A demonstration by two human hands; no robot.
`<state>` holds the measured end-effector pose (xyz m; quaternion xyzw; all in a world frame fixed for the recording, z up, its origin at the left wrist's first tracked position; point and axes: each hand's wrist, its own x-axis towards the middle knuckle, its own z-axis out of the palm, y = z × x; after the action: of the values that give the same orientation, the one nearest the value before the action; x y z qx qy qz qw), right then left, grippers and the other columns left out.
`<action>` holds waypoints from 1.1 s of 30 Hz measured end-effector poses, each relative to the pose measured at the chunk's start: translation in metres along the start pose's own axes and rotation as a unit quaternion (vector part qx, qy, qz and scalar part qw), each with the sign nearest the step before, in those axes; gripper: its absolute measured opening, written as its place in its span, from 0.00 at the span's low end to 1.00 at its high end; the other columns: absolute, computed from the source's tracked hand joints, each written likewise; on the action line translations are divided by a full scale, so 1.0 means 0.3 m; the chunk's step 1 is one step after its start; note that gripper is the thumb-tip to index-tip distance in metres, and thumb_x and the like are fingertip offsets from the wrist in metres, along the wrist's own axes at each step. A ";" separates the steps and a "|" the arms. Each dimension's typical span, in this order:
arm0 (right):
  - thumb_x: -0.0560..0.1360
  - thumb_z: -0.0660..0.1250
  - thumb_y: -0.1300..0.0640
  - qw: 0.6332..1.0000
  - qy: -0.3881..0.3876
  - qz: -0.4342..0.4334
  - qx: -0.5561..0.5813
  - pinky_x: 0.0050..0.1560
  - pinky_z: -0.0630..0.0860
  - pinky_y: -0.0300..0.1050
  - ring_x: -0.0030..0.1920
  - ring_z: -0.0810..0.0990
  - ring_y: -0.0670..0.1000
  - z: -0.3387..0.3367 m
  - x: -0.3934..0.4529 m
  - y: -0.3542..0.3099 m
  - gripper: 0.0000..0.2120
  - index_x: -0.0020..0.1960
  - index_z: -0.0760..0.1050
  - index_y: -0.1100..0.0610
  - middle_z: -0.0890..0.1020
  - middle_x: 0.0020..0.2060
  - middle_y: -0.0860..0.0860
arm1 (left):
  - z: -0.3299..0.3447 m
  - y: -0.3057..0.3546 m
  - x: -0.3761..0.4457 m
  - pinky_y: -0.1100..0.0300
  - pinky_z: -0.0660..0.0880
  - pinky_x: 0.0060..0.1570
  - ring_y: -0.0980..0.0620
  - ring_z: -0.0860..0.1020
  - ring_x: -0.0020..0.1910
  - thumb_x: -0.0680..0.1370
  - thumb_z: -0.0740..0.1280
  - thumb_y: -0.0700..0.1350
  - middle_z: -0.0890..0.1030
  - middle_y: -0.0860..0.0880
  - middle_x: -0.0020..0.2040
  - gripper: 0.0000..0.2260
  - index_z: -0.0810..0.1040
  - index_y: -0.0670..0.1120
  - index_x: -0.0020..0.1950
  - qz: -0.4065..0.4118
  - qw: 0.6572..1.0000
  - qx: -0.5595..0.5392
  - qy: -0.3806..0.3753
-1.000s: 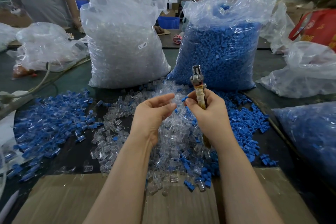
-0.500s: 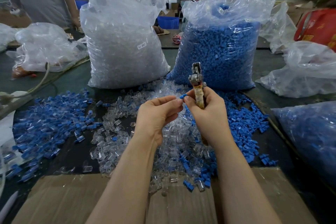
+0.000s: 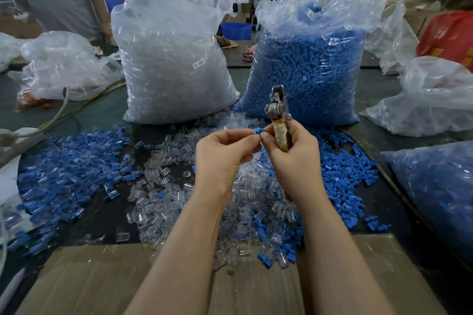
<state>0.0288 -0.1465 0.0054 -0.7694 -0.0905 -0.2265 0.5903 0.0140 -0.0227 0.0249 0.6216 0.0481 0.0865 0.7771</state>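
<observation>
- Here, the small blue plastic plug (image 3: 259,131) is up in the air over the table (image 3: 102,112), caught between the fingertips of both hands.
- The left hand (image 3: 225,153) has a curled grip, with thumb and forefinger pinching the plug's left end.
- The right hand (image 3: 294,158) pinches the other end with thumb and forefinger. Its remaining fingers wrap the metal plier-like tool with a tape-wrapped handle (image 3: 277,110), which stands upright just beside the plug.
- The step looks like a hand-over or a seating of the plug, so one hand should hold firm while the other lets go. A piece this small probably slips if both relax together.
- It is best turned square with the fingertips before it goes anywhere near the tool's head (a skewed plug is likely to jam).
- The tool is better kept upright and steady in the palm, so that its head does not swing toward the left fingers.
- A dropped plug would be hard to pick out of the heap of clear plastic caps (image 3: 163,186) directly beneath the hands.
- Hidden: most of the plug lies under the fingertips, so its shape is unclear.
- I cannot tell whether the left palm also holds a clear cap.
- The tool's lower handle is covered by the right hand, and whether its head is open is too small to make out.
</observation>
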 end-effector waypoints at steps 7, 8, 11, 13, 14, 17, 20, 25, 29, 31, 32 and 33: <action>0.76 0.70 0.58 1.000 -0.009 0.013 -0.015 0.38 0.75 0.56 0.34 0.75 0.54 -0.003 0.000 -0.010 0.05 0.45 0.77 0.59 0.78 0.32 0.53 | 0.005 -0.006 -0.002 0.67 0.78 0.37 0.56 0.83 0.35 0.70 0.77 0.38 0.85 0.50 0.35 0.05 0.85 0.46 0.40 0.081 0.992 0.096 0.033; 0.76 0.70 0.58 1.000 -0.014 0.013 -0.021 0.38 0.75 0.57 0.33 0.74 0.54 -0.005 0.001 -0.012 0.05 0.45 0.77 0.59 0.78 0.32 0.52 | 0.005 -0.007 -0.001 0.65 0.79 0.38 0.56 0.83 0.36 0.70 0.78 0.38 0.85 0.50 0.35 0.05 0.85 0.47 0.39 0.090 0.989 0.107 0.037; 0.76 0.69 0.58 0.999 -0.030 0.020 -0.030 0.36 0.74 0.56 0.31 0.71 0.47 -0.011 0.004 -0.014 0.04 0.44 0.77 0.58 0.76 0.30 0.49 | 0.008 -0.011 0.000 0.62 0.81 0.40 0.54 0.84 0.37 0.69 0.78 0.39 0.85 0.52 0.35 0.07 0.84 0.50 0.38 0.112 0.982 0.141 0.047; 0.76 0.69 0.58 0.998 -0.037 0.026 -0.032 0.34 0.72 0.54 0.29 0.69 0.45 -0.013 0.004 -0.012 0.03 0.44 0.77 0.56 0.75 0.29 0.47 | 0.009 -0.014 0.000 0.63 0.81 0.40 0.55 0.84 0.37 0.69 0.78 0.39 0.85 0.54 0.35 0.08 0.83 0.52 0.37 0.120 0.979 0.156 0.049; 0.76 0.69 0.59 0.998 -0.041 0.029 -0.029 0.33 0.72 0.53 0.29 0.69 0.44 -0.014 0.004 -0.011 0.03 0.44 0.77 0.55 0.75 0.28 0.46 | 0.008 -0.015 0.001 0.63 0.80 0.40 0.55 0.84 0.37 0.69 0.78 0.39 0.85 0.54 0.35 0.08 0.83 0.52 0.37 0.121 0.978 0.160 0.050; 0.76 0.68 0.59 0.998 -0.055 0.038 -0.019 0.34 0.73 0.50 0.29 0.70 0.42 -0.019 0.005 -0.013 0.06 0.43 0.78 0.50 0.77 0.28 0.44 | 0.007 -0.019 0.003 0.61 0.81 0.41 0.54 0.84 0.37 0.70 0.78 0.40 0.85 0.53 0.35 0.07 0.83 0.51 0.38 0.117 0.978 0.166 0.054; 0.76 0.68 0.60 0.996 -0.077 0.046 -0.008 0.34 0.74 0.45 0.30 0.73 0.43 -0.024 0.006 -0.016 0.07 0.43 0.78 0.48 0.80 0.32 0.46 | 0.004 -0.024 0.005 0.58 0.82 0.42 0.54 0.84 0.37 0.72 0.77 0.41 0.85 0.52 0.35 0.05 0.83 0.49 0.40 0.117 0.976 0.172 0.061; 0.74 0.68 0.59 0.988 -0.125 0.085 -0.030 0.43 0.79 0.46 0.39 0.80 0.48 -0.048 0.009 -0.005 0.06 0.45 0.79 0.48 0.82 0.37 0.44 | -0.006 -0.030 0.015 0.62 0.81 0.42 0.57 0.83 0.36 0.74 0.74 0.38 0.84 0.50 0.35 0.04 0.82 0.45 0.42 0.101 0.981 0.151 0.065; 0.74 0.69 0.59 0.976 -0.176 0.117 -0.047 0.50 0.78 0.52 0.43 0.81 0.50 -0.074 0.001 0.001 0.05 0.46 0.79 0.50 0.82 0.37 0.46 | -0.015 -0.026 0.026 0.68 0.77 0.38 0.59 0.82 0.33 0.75 0.72 0.35 0.83 0.49 0.34 0.02 0.81 0.41 0.44 0.103 0.986 0.119 0.062; 0.73 0.69 0.62 0.971 -0.200 0.122 -0.048 0.51 0.78 0.55 0.44 0.81 0.53 -0.078 -0.001 -0.007 0.07 0.46 0.79 0.50 0.82 0.39 0.48 | -0.022 -0.024 0.028 0.68 0.77 0.38 0.59 0.81 0.33 0.75 0.72 0.35 0.83 0.48 0.35 0.02 0.81 0.41 0.44 0.108 0.986 0.112 0.058; 0.73 0.69 0.62 0.968 -0.211 0.123 -0.052 0.52 0.78 0.57 0.45 0.81 0.56 -0.079 -0.001 -0.011 0.07 0.46 0.79 0.51 0.82 0.40 0.50 | -0.026 -0.023 0.028 0.68 0.77 0.39 0.59 0.82 0.34 0.75 0.72 0.35 0.83 0.48 0.36 0.02 0.81 0.41 0.45 0.110 0.986 0.112 0.056; 0.73 0.69 0.63 0.965 -0.223 0.123 -0.057 0.52 0.77 0.58 0.45 0.80 0.58 -0.080 -0.001 -0.014 0.07 0.46 0.78 0.51 0.82 0.41 0.52 | -0.028 -0.023 0.028 0.68 0.77 0.39 0.58 0.82 0.34 0.76 0.71 0.35 0.83 0.48 0.36 0.02 0.81 0.41 0.45 0.111 0.986 0.111 0.053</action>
<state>0.0211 -0.1681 0.0138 -0.8379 -0.1113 0.0202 0.5339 0.0213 -0.0146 0.0167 0.7001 0.0296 0.1994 0.6850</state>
